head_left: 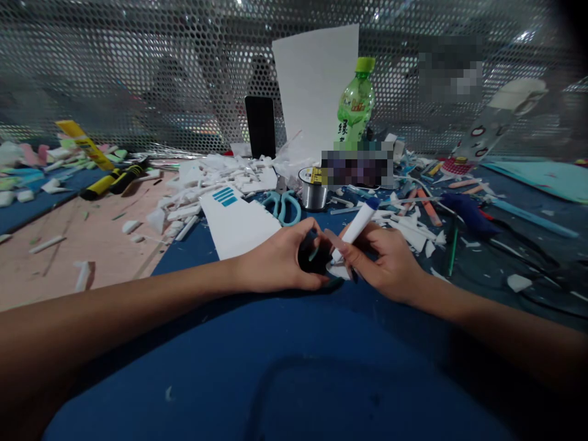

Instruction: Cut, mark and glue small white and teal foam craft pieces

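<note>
My right hand [392, 264] is closed round a white marker [356, 228] with a blue end pointing up. The marker's lower tip meets a small pale piece [339, 270] between the two hands. Curled fingers of my left hand [275, 260] hold a dark object [313, 256], whose kind I cannot make out in the shadow. Just behind the left hand lies a white card [243, 228] with blue stripes. Light-blue scissors [289, 209] and a spool of silvery wire [314, 196] are close beyond the hands.
White scraps [220, 177] are heaped behind the left forearm. A green bottle [356, 107] and a black phone [261, 127] stand at the back, before a perforated metal screen [202, 73]. Right of my hands lie cables [519, 251], a green pencil [452, 250] and a tilted clear bottle [489, 128].
</note>
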Motion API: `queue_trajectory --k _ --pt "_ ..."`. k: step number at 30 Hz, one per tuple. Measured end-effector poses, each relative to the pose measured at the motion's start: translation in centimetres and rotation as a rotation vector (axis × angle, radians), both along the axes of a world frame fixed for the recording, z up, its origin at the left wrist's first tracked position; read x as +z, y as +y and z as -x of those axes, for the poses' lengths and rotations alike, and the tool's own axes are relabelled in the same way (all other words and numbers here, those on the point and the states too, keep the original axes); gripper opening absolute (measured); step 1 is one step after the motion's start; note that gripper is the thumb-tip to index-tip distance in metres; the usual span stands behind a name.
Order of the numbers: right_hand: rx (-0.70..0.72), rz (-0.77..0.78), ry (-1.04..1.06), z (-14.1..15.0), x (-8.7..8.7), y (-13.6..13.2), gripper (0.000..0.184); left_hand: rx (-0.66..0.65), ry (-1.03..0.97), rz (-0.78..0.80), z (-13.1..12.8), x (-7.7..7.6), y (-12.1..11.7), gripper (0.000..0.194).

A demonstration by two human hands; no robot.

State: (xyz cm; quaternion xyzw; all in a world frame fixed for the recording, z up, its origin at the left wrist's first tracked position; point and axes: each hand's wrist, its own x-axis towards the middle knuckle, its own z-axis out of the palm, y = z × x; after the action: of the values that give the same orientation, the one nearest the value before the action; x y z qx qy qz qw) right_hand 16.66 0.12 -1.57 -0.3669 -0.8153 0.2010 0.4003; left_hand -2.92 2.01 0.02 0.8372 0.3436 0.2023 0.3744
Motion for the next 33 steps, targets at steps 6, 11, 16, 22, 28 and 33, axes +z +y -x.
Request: queue_trajectory --k 6,11,16,22,28,33 --pt "-0.004 0.012 -0.007 0.17 0.29 -0.05 0.015 -0.009 -0.015 0.023 0.01 0.11 -0.04 0.036" --pt "0.024 0.012 0.006 0.25 0.32 -0.07 0.016 -0.009 -0.01 0.034 0.0 0.09 -0.04 0.035" --pt "0.03 -0.04 -0.019 0.21 0.35 0.03 0.018 -0.001 -0.039 0.047 -0.03 0.04 -0.08 0.037" --pt "0.01 -0.091 -0.056 0.31 0.52 0.03 0.019 0.003 -0.049 0.058 -0.05 0.16 -0.16 0.037" --pt "0.03 -0.13 -0.071 0.46 0.48 0.04 0.019 -0.012 -0.042 0.044 -0.06 0.2 -0.15 0.035" --pt "0.045 -0.148 -0.083 0.53 0.46 0.05 0.016 -0.011 -0.015 0.056 -0.01 0.19 -0.2 0.035"
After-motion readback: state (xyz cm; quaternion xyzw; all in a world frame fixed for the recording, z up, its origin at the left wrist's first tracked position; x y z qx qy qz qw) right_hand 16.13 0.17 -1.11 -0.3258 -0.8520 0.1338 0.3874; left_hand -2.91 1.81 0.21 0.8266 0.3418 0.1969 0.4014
